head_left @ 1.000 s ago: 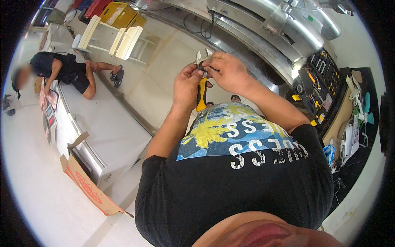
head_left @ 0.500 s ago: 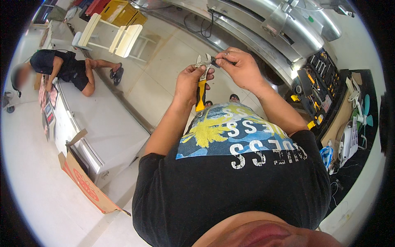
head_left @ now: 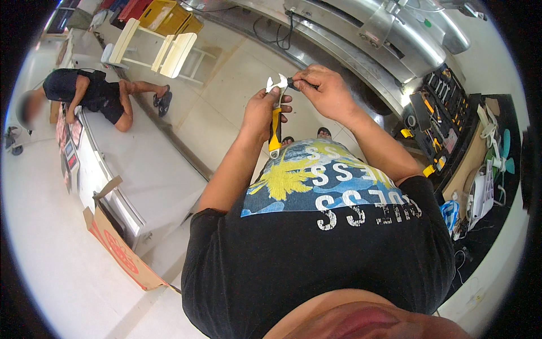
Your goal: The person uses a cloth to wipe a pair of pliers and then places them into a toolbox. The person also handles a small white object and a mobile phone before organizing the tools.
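Observation:
My left hand (head_left: pixel 262 114) is closed around an adjustable wrench (head_left: pixel 275 127) with a yellow and black handle. Its silver jaws point up and away from me, parted, while the handle's end hangs down near my shirt. Close by on the right, my right hand (head_left: pixel 327 93) pinches a small dark piece (head_left: pixel 291 83) against the side of the wrench head. Fingers cover most of that piece, so its kind is unclear. Both hands are held in front of my body, above the tiled floor.
A tool case (head_left: pixel 437 113) with wrenches and yellow-black tools lies open at right, beside a cluttered black table (head_left: pixel 480 226). Steel machinery (head_left: pixel 389 34) stands ahead. At left are a white chair (head_left: pixel 169 53), a crouching person (head_left: pixel 93 93), a grey-white counter (head_left: pixel 135 141) and a cardboard box (head_left: pixel 121 254).
The wrench head has turned slightly, and its open jaws show more plainly. My right fingers have shifted a little on the dark piece. Both hands keep their holds.

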